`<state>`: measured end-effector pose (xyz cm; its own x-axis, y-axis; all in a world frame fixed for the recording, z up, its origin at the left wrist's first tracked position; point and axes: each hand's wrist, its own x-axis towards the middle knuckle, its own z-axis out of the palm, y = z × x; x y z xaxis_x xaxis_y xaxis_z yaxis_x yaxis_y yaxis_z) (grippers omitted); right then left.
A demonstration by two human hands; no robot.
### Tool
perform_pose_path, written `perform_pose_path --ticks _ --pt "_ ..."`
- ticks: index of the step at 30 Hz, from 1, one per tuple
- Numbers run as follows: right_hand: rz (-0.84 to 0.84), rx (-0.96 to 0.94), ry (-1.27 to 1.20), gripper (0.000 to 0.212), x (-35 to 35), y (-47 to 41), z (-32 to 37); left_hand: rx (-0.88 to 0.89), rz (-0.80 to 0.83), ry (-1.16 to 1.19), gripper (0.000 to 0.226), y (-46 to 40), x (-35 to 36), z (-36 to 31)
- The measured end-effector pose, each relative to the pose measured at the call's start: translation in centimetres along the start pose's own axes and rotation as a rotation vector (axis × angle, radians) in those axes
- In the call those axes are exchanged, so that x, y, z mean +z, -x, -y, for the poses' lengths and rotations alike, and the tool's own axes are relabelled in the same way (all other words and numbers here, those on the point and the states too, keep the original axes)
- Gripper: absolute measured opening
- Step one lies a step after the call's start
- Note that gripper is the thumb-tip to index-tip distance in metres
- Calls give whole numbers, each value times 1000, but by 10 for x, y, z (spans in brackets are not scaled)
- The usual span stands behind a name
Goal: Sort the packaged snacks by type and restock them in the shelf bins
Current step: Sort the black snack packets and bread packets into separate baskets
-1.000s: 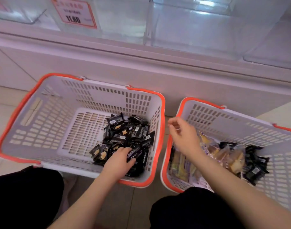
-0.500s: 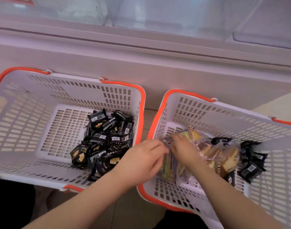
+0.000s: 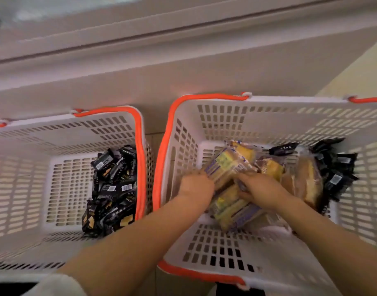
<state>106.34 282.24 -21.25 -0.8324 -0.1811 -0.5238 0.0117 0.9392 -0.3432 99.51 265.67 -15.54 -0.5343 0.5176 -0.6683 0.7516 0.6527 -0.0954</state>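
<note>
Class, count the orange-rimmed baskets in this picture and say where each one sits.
2. The left basket sits on the floor before the shelf base, holding black snack packets. The right basket stands beside it, with both hands inside. Others may lie out of frame.

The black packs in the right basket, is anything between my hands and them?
Yes. The yellow packs and clear-wrapped cakes lie between both hands and the black packs along the basket's far right wall.
</note>
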Motion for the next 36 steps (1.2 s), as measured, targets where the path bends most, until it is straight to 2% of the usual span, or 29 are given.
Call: perform_pose_path --ticks 3,5,9,12,14,16,17,19,21,22,24,28,30,32,35,36 --pt "-22 53 -38 41 6 14 -9 -24 166 -134 37 -27 15 -12" --pt "-48 77 -46 46 12 20 -12 -6 204 -202 36 -34 24 -15" --pt "-105 98 -164 59 17 32 -16 77 161 -358 33 -32 36 -15" --pt "-312 165 -229 48 12 44 -24 70 129 -338 31 -23 33 -19" --pt "-515 293 -219 37 10 53 -34 54 95 -251 30 -16 24 -22" --pt "-640 461 -231 36 11 59 -50 57 34 -112 35 -7 12 -23" --pt "-634 558 -282 41 13 60 -59 76 -10 -34 40 -4 6 -23" --pt "-505 749 -528 53 17 61 -73 153 -97 183 44 0 -6 -25" --pt "-387 845 -757 56 23 59 -77 220 -119 466 41 -3 -16 -33" --pt "-347 843 -780 57 26 58 -78 239 -120 593 38 -8 -22 -38" --pt "-273 770 -655 57 30 57 -76 244 -156 726 34 -24 -30 -48" --pt "-132 523 -515 51 26 65 -71 236 -196 582 64 -67 -43 -67" --pt "-44 423 -519 43 20 72 -74 230 -248 501 61 -89 -50 -79" --pt "-122 435 -546 30 12 80 -85 226 -281 466 53 -107 -55 -90" --pt "-471 603 -326 22 3 86 -112 236 -261 405 50 -129 -55 -106" --pt "-533 636 -266 22 2 86 -119 242 -250 375 51 -135 -53 -110"
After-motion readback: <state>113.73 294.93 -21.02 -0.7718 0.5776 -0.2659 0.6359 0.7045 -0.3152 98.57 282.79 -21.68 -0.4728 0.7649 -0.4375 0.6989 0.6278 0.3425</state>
